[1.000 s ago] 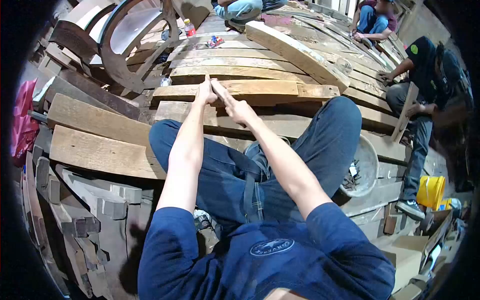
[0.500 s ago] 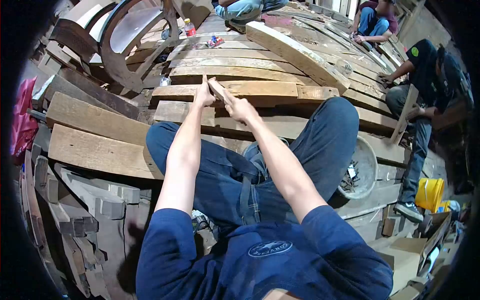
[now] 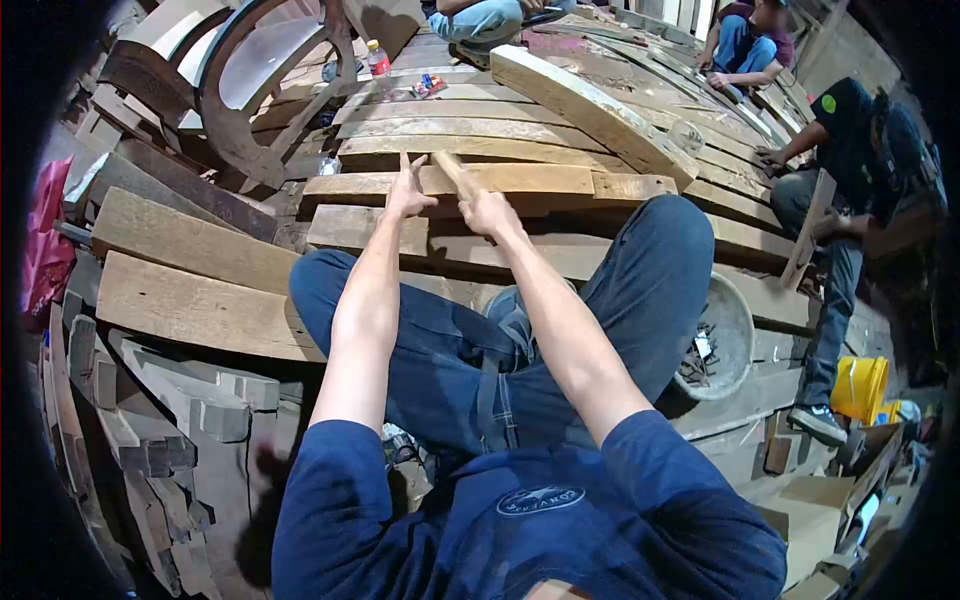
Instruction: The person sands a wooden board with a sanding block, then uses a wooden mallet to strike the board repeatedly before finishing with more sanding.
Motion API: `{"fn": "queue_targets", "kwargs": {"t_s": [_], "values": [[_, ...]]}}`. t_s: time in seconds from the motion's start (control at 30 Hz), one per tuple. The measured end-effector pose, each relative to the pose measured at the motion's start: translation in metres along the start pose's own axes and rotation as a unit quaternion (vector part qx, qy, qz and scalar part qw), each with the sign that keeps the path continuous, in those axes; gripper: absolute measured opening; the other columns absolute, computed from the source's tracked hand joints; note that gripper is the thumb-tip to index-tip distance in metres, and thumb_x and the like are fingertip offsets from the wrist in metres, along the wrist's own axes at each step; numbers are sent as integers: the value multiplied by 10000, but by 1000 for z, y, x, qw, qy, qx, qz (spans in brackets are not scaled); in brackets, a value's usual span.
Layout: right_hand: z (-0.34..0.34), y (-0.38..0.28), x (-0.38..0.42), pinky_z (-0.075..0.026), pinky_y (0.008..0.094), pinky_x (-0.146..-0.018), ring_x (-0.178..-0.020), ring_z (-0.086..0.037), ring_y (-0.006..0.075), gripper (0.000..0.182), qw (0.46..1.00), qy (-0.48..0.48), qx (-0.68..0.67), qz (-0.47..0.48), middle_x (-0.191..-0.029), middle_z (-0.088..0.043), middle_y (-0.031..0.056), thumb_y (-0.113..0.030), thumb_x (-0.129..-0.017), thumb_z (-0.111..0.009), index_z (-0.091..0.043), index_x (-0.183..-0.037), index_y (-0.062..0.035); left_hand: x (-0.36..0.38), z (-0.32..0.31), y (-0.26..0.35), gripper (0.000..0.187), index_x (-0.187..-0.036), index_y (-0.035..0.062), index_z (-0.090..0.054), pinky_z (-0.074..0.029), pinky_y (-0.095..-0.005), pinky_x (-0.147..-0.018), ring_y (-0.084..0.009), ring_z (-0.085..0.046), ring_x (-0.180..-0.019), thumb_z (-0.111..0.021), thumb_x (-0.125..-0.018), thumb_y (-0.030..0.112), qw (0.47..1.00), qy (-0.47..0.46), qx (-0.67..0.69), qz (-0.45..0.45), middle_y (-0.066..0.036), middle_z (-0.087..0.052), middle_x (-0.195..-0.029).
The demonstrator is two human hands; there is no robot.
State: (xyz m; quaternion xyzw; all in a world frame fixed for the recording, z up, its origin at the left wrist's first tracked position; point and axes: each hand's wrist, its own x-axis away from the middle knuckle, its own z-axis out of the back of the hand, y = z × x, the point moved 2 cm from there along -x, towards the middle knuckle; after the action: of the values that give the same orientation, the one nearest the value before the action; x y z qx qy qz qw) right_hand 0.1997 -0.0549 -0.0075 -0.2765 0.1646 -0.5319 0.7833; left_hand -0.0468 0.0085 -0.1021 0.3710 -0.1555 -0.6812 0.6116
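My right hand (image 3: 488, 213) is closed around the lower end of a short wooden stick (image 3: 456, 175), which slants up and to the left above a beam. Just left of it is my left hand (image 3: 405, 190), at the near edge of the wooden beam (image 3: 530, 179). Its fingers point up and apart, with the thumb out toward the stick; anything small between them is too fine to make out. The beam lies crosswise in front of my knees, with a shorter wood block (image 3: 634, 186) against its right end.
A bucket (image 3: 740, 335) holding dark metal bits stands by my right knee. A thick timber (image 3: 590, 110) lies diagonally ahead. Curved wooden frames (image 3: 262, 70) stand at left. A co-worker at right holds a board (image 3: 810, 230); two other people crouch farther back. A yellow pail (image 3: 860, 388) sits at right.
The stick has turned more upright and shifted right, away from my left hand. My left fingers look more spread than before.
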Motion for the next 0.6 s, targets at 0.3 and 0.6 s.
{"fn": "queue_targets", "kwargs": {"t_s": [0.3,0.6], "values": [[-27,7,-12,-533,509,-870,-957,-664,451,706,998,18,-52,-30,-1021,-661,317,-252,-904,-531,-215,-1534,-284,23,14,43,1505,-1513,-9,140,-427,-392,-1068,-326,-522,-1253,-960,-496,129,998,26,-22,56,-198,-517,-1384],[-10,5,-16,-524,517,-896,-1017,-655,434,664,998,43,-28,-24,-1082,-670,272,-265,-905,-553,-282,-1510,-308,33,28,66,1329,-1489,-59,-129,-465,-351,-1022,-266,-592,-1152,-975,-490,170,993,35,-8,110,-170,-570,-1301]]}}
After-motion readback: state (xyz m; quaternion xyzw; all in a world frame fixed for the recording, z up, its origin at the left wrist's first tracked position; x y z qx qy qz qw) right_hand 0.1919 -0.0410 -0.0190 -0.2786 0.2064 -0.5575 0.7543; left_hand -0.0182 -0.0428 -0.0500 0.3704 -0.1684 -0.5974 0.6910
